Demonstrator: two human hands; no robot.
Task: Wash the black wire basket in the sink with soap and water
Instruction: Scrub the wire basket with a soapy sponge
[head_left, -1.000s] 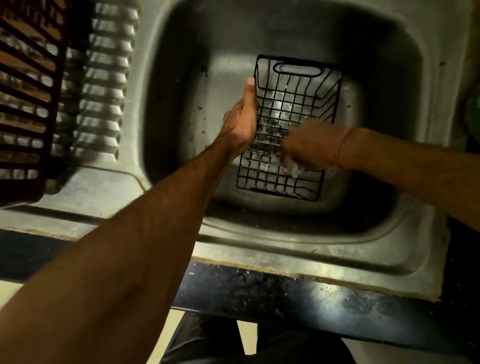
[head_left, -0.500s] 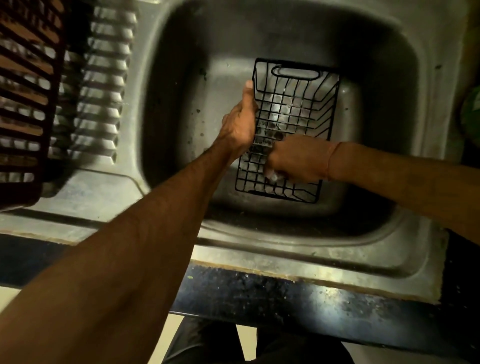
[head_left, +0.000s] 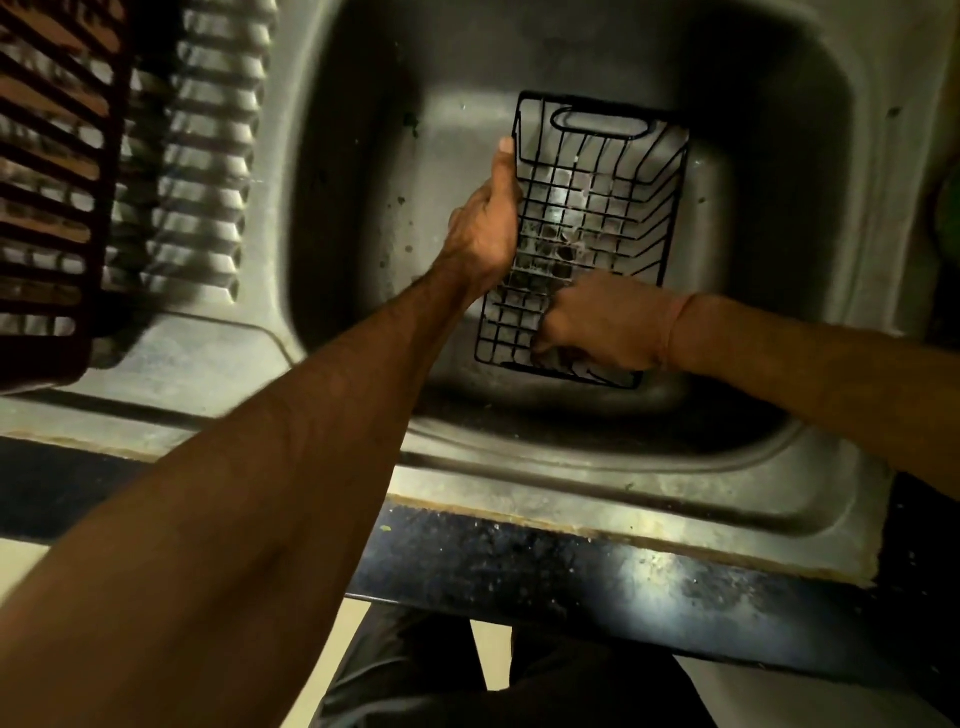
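Both bare arms reach down into the steel sink (head_left: 363, 171). The left arm runs long and nearly straight from the seven o'clock corner up toward the middle, and the left hand (head_left: 485, 228) clamps the left rim of the black wire basket (head_left: 597, 208): its thumb lies along the upper rim wire pointing to twelve o'clock, the palm is pressed to the side, and the fingers wrap behind where they cannot be seen. So that grip is closed round the basket's edge.

The right arm comes in from three o'clock, almost level, with a thin orange band (head_left: 675, 327) at the wrist. The right hand (head_left: 597, 325) is balled up with its knuckles on top, inside the basket at its near end, at about five o'clock of the basket. Its fingers are curled tight, and something pale shows just under them, but what it is cannot be made out, so I cannot say what this grip holds.

The basket sits in the sink basin, right of its centre, tipped up on its near end with the handle slot at twelve o'clock. Suds or wet glare blur the grid's middle. The near end wall is partly covered by the right hand.

At ten o'clock a dark slatted crate (head_left: 52, 182) is cut off by the picture's edge and blurred. The dark bench (head_left: 571, 571) edge runs along six o'clock.
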